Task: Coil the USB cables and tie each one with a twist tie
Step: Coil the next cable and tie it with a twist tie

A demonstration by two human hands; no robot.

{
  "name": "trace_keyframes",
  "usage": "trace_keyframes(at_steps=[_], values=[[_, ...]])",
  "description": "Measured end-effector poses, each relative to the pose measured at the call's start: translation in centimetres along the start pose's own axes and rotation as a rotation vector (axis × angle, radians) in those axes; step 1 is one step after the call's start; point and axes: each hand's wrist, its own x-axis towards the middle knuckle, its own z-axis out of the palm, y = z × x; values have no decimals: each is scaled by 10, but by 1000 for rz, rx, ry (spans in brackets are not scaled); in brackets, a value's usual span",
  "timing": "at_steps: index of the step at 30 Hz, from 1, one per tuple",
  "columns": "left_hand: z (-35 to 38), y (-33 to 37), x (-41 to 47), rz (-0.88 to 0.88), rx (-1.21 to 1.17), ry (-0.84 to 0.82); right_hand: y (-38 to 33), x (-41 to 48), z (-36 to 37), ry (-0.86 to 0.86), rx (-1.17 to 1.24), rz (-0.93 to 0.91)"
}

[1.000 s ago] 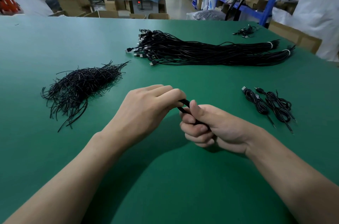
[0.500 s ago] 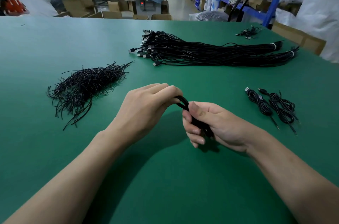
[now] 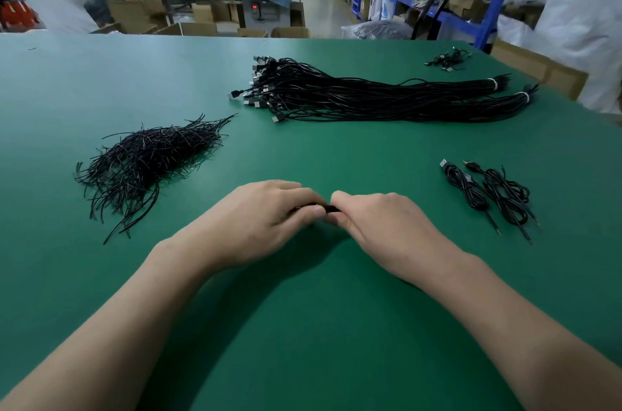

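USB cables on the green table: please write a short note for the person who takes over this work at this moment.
Hands: left hand and right hand both grip one black cable between them. It is mostly hidden, and no tie can be seen on it.
Done: two coiled cables lie to the right.
To do: the bundle of loose cables farther back. The pile of twist ties is to the left.

Both hands meet over the green table (image 3: pixel 101 90): left hand (image 3: pixel 259 218) and right hand (image 3: pixel 380 225) grip a black cable (image 3: pixel 328 208) between them. Twist ties (image 3: pixel 144 164) lie left, loose cables (image 3: pixel 370 94) beyond, two coiled cables (image 3: pixel 488 195) right.
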Motion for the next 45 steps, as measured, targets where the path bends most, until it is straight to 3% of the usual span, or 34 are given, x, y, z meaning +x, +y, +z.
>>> trace_keyframes(at_steps=[5,11,14,17,25,32,36,39,42,45], values=[[-8,-9,-1,-55,31,-29,-3,3,6,43,-118,-22],[8,7,6,-66,92,-128,-10,2,11,55,-92,-45],[12,7,8,-78,-56,-140,-9,2,7,42,-64,-42],[12,6,6,-65,-102,-127,-4,3,4,-4,45,-32],[18,1,6,-55,3,-21,15,-1,1,-146,658,47],[19,2,6,-12,-88,-63,18,-1,-1,-97,536,38],[17,3,5,37,92,-40,19,-2,-2,-103,505,26],[19,4,7,72,243,22,21,-2,-2,-136,622,33],[22,7,6,26,83,73,22,-1,-4,-148,843,71],[21,3,6,-59,-304,197,29,0,-12,-88,1258,131]])
